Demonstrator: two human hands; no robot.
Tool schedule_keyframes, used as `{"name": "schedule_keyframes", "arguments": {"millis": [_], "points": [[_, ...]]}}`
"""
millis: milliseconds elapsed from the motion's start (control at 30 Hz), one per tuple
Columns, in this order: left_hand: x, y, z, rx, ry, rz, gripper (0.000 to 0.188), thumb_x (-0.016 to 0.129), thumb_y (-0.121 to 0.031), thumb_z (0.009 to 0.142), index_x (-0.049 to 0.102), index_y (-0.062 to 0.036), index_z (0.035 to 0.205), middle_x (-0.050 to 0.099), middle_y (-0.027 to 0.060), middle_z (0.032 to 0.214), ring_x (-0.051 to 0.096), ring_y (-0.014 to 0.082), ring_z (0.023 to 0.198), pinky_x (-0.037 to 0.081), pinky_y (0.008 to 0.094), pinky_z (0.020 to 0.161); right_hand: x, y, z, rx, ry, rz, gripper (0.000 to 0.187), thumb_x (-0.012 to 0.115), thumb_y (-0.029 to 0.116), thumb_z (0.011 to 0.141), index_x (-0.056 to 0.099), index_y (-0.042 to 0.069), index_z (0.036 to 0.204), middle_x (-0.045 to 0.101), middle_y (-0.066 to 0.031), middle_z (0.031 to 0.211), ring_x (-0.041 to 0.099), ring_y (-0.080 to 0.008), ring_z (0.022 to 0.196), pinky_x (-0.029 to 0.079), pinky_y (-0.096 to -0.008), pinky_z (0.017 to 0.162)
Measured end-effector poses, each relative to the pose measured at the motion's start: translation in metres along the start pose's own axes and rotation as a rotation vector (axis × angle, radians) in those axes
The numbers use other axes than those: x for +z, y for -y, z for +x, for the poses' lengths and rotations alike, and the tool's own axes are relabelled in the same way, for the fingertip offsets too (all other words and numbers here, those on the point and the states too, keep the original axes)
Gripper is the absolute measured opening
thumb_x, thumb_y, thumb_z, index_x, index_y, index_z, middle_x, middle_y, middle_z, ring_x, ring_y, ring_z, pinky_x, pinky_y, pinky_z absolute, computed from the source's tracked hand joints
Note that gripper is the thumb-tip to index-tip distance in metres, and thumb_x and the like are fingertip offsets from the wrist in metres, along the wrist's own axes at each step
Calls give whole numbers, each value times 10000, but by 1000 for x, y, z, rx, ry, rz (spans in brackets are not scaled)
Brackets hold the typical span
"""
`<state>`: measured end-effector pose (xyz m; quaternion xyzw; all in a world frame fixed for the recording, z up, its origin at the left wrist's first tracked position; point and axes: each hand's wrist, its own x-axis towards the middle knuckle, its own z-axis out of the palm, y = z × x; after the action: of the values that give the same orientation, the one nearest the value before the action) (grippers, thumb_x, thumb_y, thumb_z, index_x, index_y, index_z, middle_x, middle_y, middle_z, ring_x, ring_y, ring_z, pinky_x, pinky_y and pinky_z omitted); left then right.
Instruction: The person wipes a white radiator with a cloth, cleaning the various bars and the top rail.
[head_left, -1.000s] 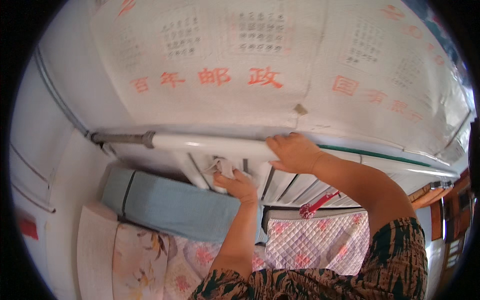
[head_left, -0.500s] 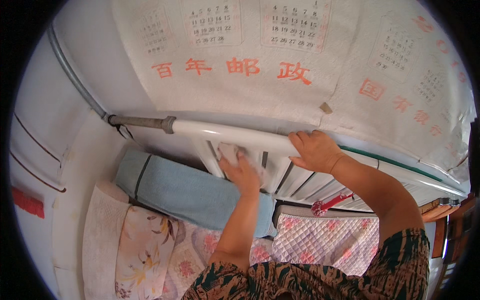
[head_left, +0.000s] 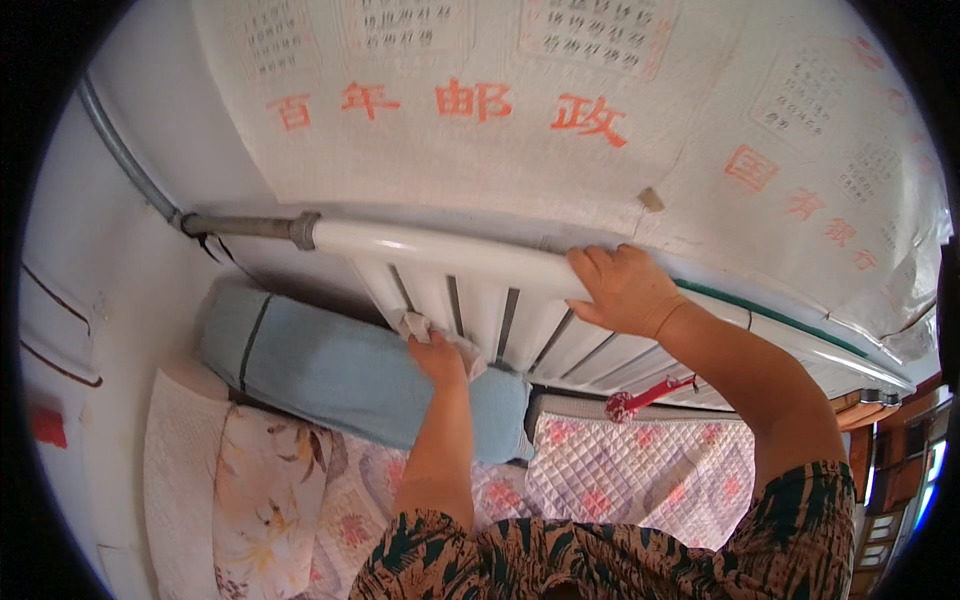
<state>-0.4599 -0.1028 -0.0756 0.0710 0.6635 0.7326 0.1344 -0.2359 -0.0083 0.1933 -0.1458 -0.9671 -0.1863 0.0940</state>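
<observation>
My left hand (head_left: 440, 358) is closed on a pale, crumpled cloth (head_left: 468, 355) low against the slats of a white radiator (head_left: 430, 243). The cloth's ends stick out on both sides of the hand, just above a long light-blue fabric-covered block (head_left: 330, 360). Higher up and to the right, my right hand (head_left: 628, 288) grips the radiator's top pipe, fingers over it and thumb in front. A red stick-like thing with a patterned round end (head_left: 622, 405) hangs on the slats further right.
A grey pipe (head_left: 250, 228) joins the radiator at the left corner. Below lie a quilted floral pad (head_left: 640, 470) and a floral pillow (head_left: 268, 500). Large paper calendar sheets (head_left: 400, 165) cover the wall above. A green strip (head_left: 780, 318) runs behind the radiator.
My left hand has moved the cloth down the slats and slightly left, toward the blue block. My right hand keeps its hold on the top pipe. The whole view has shifted a little.
</observation>
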Motion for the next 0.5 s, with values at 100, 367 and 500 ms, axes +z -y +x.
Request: {"name": "schedule_keyframes", "arguments": {"millis": [100,367,500], "points": [[8,14,-9,-11,10,44,478,571,-71,827,419,113,1241,459,264,1212,515,377,1078,425,419,952,-3,2,-1,-7,-17,-23,491,683,363,774,533,23,1095,581,-104,844,604,-254,669,493,-355,640],[33,-70,-87,458,209,120,679,603,-57,815,258,107,1377,192,278,1429,294,450,1299,265,455,1105,1,3,2,4,-49,-36,520,719,348,744,533,24,1105,575,-86,829,594,-239,653,496,-327,633],[34,-7,-90,335,153,216,664,573,-14,812,244,127,1371,211,303,1418,273,472,1311,267,465,1109,-3,6,0,37,6,-39,519,725,356,736,539,29,1094,573,-88,819,590,-238,634,495,-326,624]]}}
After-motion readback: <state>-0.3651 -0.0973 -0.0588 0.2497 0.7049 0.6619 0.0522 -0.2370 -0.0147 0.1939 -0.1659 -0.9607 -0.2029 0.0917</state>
